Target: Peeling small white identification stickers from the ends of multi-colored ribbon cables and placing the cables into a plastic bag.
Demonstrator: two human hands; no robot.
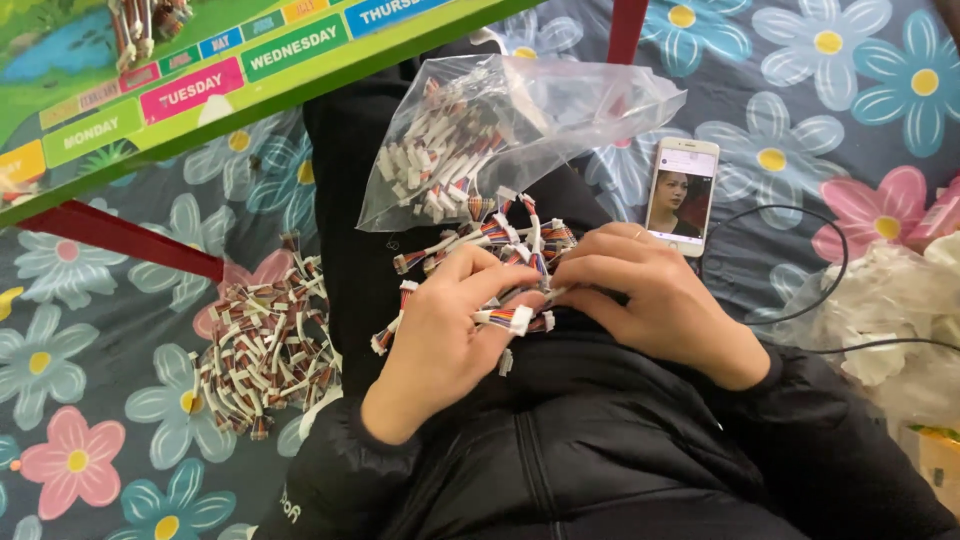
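Note:
My left hand (440, 340) lies on my lap in a black jacket (600, 440), fingers curled around a short multicoloured wire cable with white connectors (510, 318). My right hand (650, 295) meets it from the right, its fingertips pinching the same cable near the connector. Loose cables of the same kind (500, 240) are scattered on my lap just above both hands. A clear plastic bag (500, 130) with more of these cables lies further up.
A pile of several such cables (265, 350) sits on the floral blanket (90, 400) to the left. A green low table with red legs (200, 80) overhangs the upper left. A white phone (683, 195), a black cord (830, 290) and crumpled white bags (900, 310) lie right.

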